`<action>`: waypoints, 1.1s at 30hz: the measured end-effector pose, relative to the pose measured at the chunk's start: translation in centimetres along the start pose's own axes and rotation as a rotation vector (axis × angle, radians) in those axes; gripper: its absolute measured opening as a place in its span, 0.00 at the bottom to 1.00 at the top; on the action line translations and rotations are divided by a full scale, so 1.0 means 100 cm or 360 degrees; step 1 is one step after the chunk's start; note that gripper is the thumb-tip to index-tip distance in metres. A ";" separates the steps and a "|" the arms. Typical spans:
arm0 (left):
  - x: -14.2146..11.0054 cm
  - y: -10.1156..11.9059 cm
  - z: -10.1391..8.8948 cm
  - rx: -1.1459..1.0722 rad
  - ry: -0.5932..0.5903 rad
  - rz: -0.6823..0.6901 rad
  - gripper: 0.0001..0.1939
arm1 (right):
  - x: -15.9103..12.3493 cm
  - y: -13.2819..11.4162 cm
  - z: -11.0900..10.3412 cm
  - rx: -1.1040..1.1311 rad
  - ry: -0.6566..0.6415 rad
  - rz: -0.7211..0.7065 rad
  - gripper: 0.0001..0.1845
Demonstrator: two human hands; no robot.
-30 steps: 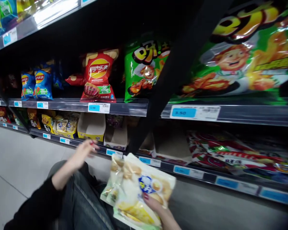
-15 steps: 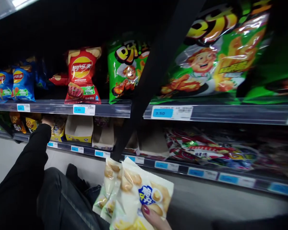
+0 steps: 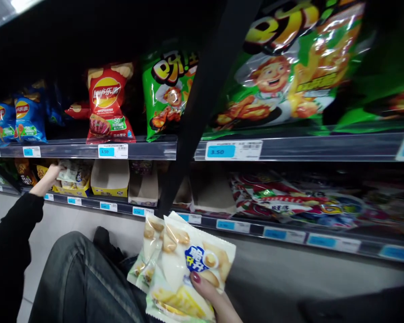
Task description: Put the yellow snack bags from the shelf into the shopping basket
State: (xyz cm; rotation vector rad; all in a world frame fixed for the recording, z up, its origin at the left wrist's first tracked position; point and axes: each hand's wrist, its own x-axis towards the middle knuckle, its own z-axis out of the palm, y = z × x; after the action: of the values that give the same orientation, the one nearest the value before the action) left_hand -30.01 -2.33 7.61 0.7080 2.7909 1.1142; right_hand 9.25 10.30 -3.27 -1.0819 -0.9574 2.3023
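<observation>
My right hand (image 3: 210, 294) is closed on a stack of white and yellow snack packets (image 3: 182, 267), held low in front of the lower shelf. My left hand (image 3: 50, 175), in a black sleeve, reaches to the far left of the lower shelf and grips a pale snack packet (image 3: 70, 172) lying in a yellow display box (image 3: 74, 192). My knee in blue jeans (image 3: 81, 278) fills the space between both arms.
Beside that box stand an empty yellow carton (image 3: 110, 179) and a brown carton (image 3: 144, 190). The upper shelf carries blue (image 3: 28, 119), red (image 3: 108, 105) and green chip bags (image 3: 166, 92). A black upright post (image 3: 202, 103) divides the shelving. Red and green packets (image 3: 289, 202) lie lower right.
My left hand has swung from in front of my knee out to the left display box and closed on a packet. The stack in my right hand stays low.
</observation>
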 end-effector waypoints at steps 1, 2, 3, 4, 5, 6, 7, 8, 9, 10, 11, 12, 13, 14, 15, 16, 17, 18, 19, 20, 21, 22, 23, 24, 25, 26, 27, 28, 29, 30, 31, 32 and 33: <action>-0.016 -0.003 -0.007 -0.0218 -0.0015 -0.0079 0.16 | -0.003 -0.002 0.003 0.0024 0.0003 -0.0004 0.33; -0.035 -0.006 -0.012 -0.0427 -0.0024 -0.0149 0.15 | -0.006 -0.005 0.006 0.0054 0.0009 -0.0007 0.34; -0.054 -0.009 -0.015 -0.0628 -0.0031 -0.0202 0.13 | -0.009 -0.007 0.008 0.0087 0.0016 -0.0011 0.35; -0.074 -0.010 -0.016 -0.0812 -0.0025 -0.0246 0.12 | -0.013 -0.009 0.011 0.0121 0.0024 -0.0016 0.36; -0.093 -0.010 -0.015 -0.0972 -0.0017 -0.0292 0.11 | -0.016 -0.012 0.014 0.0153 0.0034 -0.0022 0.37; -0.112 -0.007 -0.011 -0.1107 -0.0022 -0.0331 0.11 | -0.020 -0.015 0.016 0.0182 0.0046 -0.0034 0.38; -0.129 -0.001 -0.006 -0.1220 -0.0044 -0.0371 0.09 | -0.024 -0.018 0.018 0.0205 0.0056 -0.0054 0.39; -0.145 0.007 0.001 -0.1317 -0.0082 -0.0414 0.08 | -0.027 -0.021 0.019 0.0222 0.0061 -0.0082 0.39; -0.159 0.018 0.008 -0.1443 -0.0139 -0.0470 0.10 | -0.030 -0.024 0.019 0.0229 0.0061 -0.0115 0.40; -0.172 0.030 0.015 -0.1676 -0.0204 -0.0592 0.13 | -0.033 -0.027 0.018 0.0223 0.0058 -0.0151 0.40; -0.183 0.043 0.022 -0.1839 -0.0252 -0.0616 0.18 | -0.035 -0.030 0.016 0.0204 0.0057 -0.0180 0.39; -0.192 0.057 0.029 -0.1925 -0.0267 -0.0584 0.22 | -0.036 -0.034 0.014 0.0178 0.0059 -0.0197 0.39; -0.200 0.069 0.034 -0.1960 -0.0265 -0.0505 0.24 | -0.038 -0.037 0.011 0.0151 0.0066 -0.0199 0.39; -0.206 0.079 0.040 -0.1942 -0.0257 -0.0412 0.24 | -0.039 -0.040 0.008 0.0126 0.0079 -0.0194 0.40; -0.211 0.087 0.045 -0.1906 -0.0261 -0.0324 0.24 | -0.039 -0.043 0.006 0.0110 0.0095 -0.0188 0.40; -0.216 0.092 0.051 -0.1869 -0.0279 -0.0253 0.23 | -0.040 -0.046 0.004 0.0107 0.0110 -0.0184 0.41; -0.219 0.094 0.056 -0.1838 -0.0312 -0.0208 0.23 | -0.041 -0.047 0.002 0.0117 0.0123 -0.0186 0.42; -0.222 0.094 0.061 -0.1814 -0.0348 -0.0183 0.22 | -0.041 -0.049 0.001 0.0134 0.0131 -0.0196 0.43; -0.225 0.093 0.067 -0.1795 -0.0376 -0.0175 0.22 | -0.041 -0.049 0.001 0.0154 0.0135 -0.0202 0.43; -0.227 0.090 0.071 -0.1782 -0.0393 -0.0183 0.22 | -0.041 -0.049 0.002 0.0172 0.0141 -0.0205 0.43; -0.229 0.087 0.076 -0.1775 -0.0403 -0.0203 0.22 | -0.040 -0.048 0.002 0.0183 0.0148 -0.0205 0.42; -0.230 0.084 0.079 -0.1775 -0.0409 -0.0232 0.22 | -0.039 -0.046 0.003 0.0184 0.0160 -0.0208 0.42; -0.231 0.081 0.081 -0.1788 -0.0421 -0.0263 0.21 | -0.037 -0.044 0.003 0.0177 0.0179 -0.0213 0.41; -0.231 0.079 0.083 -0.1810 -0.0440 -0.0293 0.21 | -0.035 -0.042 0.004 0.0166 0.0202 -0.0217 0.40; -0.231 0.077 0.083 -0.1837 -0.0471 -0.0320 0.20 | -0.033 -0.040 0.004 0.0153 0.0224 -0.0220 0.39; -0.230 0.076 0.082 -0.1866 -0.0508 -0.0345 0.20 | -0.030 -0.038 0.004 0.0142 0.0240 -0.0225 0.39; -0.229 0.075 0.081 -0.1897 -0.0546 -0.0369 0.19 | -0.028 -0.036 0.003 0.0132 0.0249 -0.0224 0.38; -0.228 0.073 0.080 -0.1930 -0.0580 -0.0391 0.19 | -0.027 -0.035 0.003 0.0123 0.0254 -0.0224 0.38; -0.226 0.070 0.079 -0.1966 -0.0608 -0.0412 0.19 | -0.026 -0.035 0.003 0.0115 0.0254 -0.0224 0.37; -0.225 0.068 0.079 -0.2010 -0.0618 -0.0426 0.20 | -0.025 -0.034 0.003 0.0107 0.0253 -0.0226 0.36; -0.224 0.065 0.081 -0.2059 -0.0621 -0.0427 0.21 | -0.024 -0.034 0.003 0.0099 0.0252 -0.0227 0.35; -0.223 0.061 0.083 -0.2107 -0.0614 -0.0413 0.21 | -0.024 -0.035 0.003 0.0089 0.0253 -0.0225 0.34; -0.224 0.059 0.087 -0.2136 -0.0583 -0.0382 0.21 | -0.025 -0.035 0.004 0.0080 0.0252 -0.0220 0.34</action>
State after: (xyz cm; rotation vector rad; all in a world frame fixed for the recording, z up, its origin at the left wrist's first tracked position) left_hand -5.83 -2.77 2.50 0.3073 1.2563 2.0431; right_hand 10.74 10.99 0.73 -1.1217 -0.8800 2.0850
